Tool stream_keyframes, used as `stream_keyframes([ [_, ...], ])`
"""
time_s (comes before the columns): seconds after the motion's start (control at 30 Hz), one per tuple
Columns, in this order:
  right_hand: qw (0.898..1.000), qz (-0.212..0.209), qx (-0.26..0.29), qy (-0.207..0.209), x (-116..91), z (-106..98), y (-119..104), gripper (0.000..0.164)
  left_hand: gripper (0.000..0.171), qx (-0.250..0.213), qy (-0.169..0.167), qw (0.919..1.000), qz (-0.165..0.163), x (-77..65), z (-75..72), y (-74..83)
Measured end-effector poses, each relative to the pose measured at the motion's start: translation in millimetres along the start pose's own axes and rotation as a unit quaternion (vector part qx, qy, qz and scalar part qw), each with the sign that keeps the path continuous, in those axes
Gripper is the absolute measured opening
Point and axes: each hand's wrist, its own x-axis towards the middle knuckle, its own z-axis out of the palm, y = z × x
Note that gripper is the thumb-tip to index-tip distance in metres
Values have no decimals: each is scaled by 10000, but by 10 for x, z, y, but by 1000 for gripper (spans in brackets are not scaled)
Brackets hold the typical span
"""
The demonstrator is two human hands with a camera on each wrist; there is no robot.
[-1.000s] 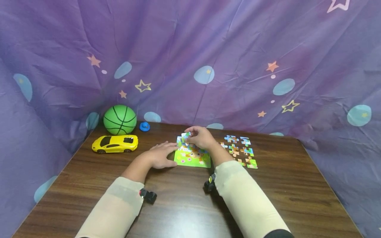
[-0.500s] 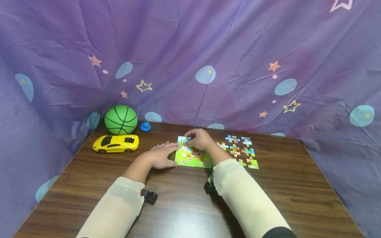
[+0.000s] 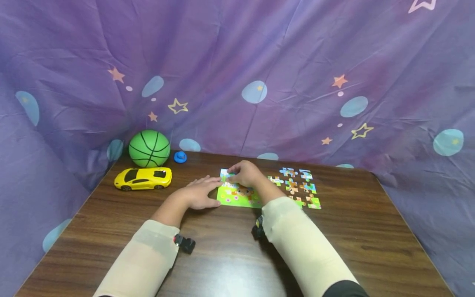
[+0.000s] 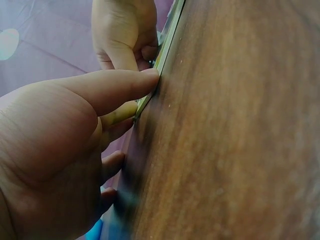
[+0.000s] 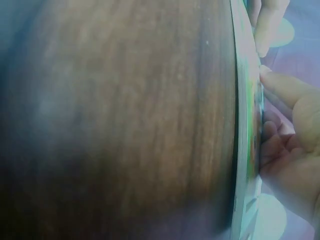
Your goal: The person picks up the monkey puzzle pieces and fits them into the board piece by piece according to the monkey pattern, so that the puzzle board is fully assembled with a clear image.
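Observation:
A jigsaw puzzle board point(image 3: 237, 201) with a monkey picture lies on the table in the head view. At its left edge is my left hand point(image 3: 202, 194), its thumb and index finger extended and touching the board's side; the left wrist view shows the thumb point(image 4: 125, 87) on the board edge. My right hand point(image 3: 248, 174) is over the upper part of the board, fingers bent down onto a puzzle piece, which the hand mostly hides. In the right wrist view, the right thumb point(image 5: 287, 90) meets the board's top face, with other fingers curled behind.
Several loose puzzle pieces point(image 3: 291, 186) lie in rows right of the board. A yellow toy car point(image 3: 142, 178), a green ball point(image 3: 149, 148) and a small blue toy duck point(image 3: 180, 157) stand at the back left. A purple curtain point(image 3: 222, 123) hangs behind the table point(image 3: 352, 239).
My right hand has lowered a puzzle piece from above the board's upper left onto it, and its fingers now stay there. The left hand has kept its place at the board's side.

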Motion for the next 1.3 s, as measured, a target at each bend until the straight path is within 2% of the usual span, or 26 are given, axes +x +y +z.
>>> stream_keyframes([
  [0.43,9997,198,-77,104,-5,-11,-96,38,77,51,37,10000,28,32,-7,-30],
  [0.6,9996,158,-111,188,-4,-10,-86,41,78,57,29,10000,15,32,-9,-19],
  [0.73,9997,47,106,218,-23,-45,-33,42,78,68,11,10000,11,25,-6,-8],
  [1.07,9968,-299,500,545,-266,-409,99,43,77,144,34,9999,-13,21,6,-5],
  [1.2,9944,-434,453,851,-366,-579,273,41,77,193,28,9998,-27,21,2,-9],
  [1.3,9940,-408,396,934,-429,-699,443,42,77,213,34,9998,-15,16,6,-16],
])
